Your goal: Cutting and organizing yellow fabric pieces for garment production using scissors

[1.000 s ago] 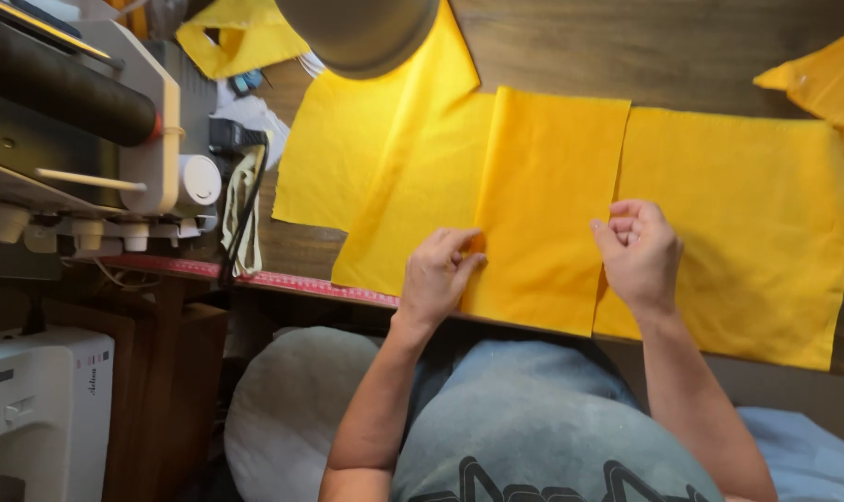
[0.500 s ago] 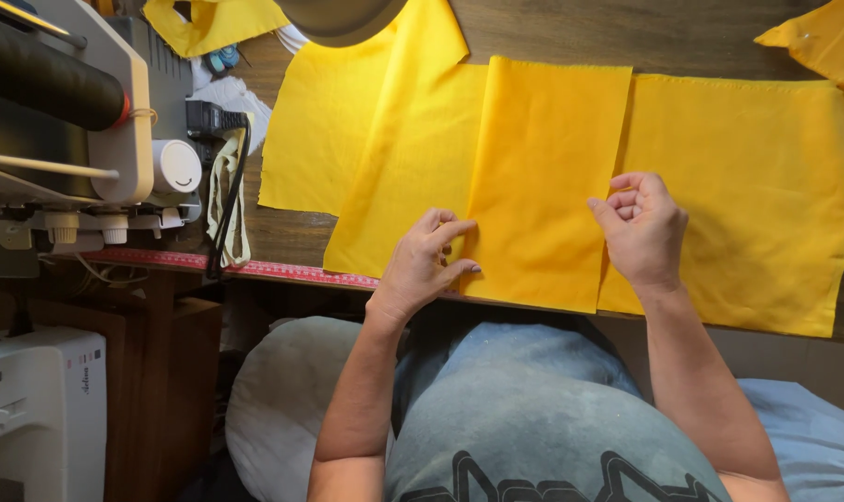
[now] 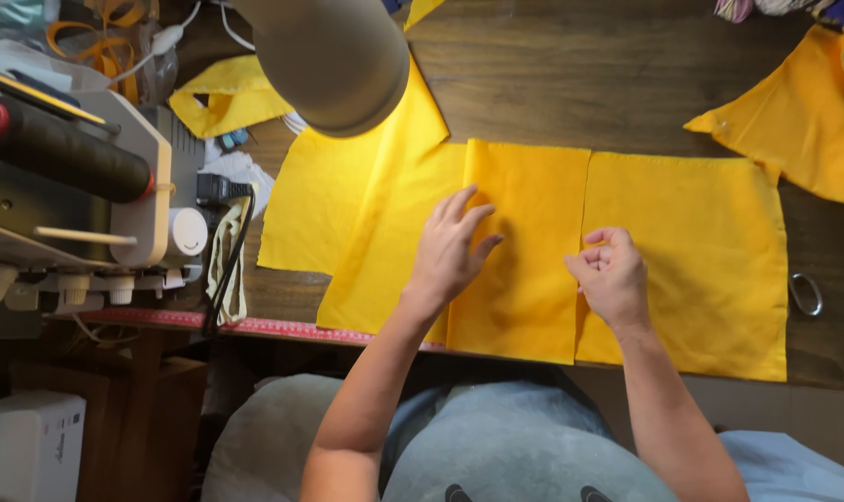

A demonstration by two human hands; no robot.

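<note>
A folded yellow fabric panel (image 3: 533, 214) lies on the wooden table (image 3: 580, 74), overlapping wider yellow pieces on both sides. My left hand (image 3: 451, 244) rests flat with spread fingers on the panel's left fold. At the panel's right edge my right hand (image 3: 611, 274) has its fingers curled, pinching the fabric edge where it meets the right yellow piece (image 3: 701, 260). Both forearms reach in from the bottom.
A sewing machine (image 3: 78, 214) with a dark thread spool stands at the left. A grey lamp head (image 3: 333, 56) hangs over the fabric. Another yellow piece (image 3: 803, 121) lies at the far right, scissors handle (image 3: 806, 294) beside it. A red measuring tape (image 3: 254, 327) runs along the table edge.
My left hand has slid up the left fold and flattened with spread fingers. My right hand stays at the panel's right edge. The view has shifted, so the fabric sits lower in the frame.
</note>
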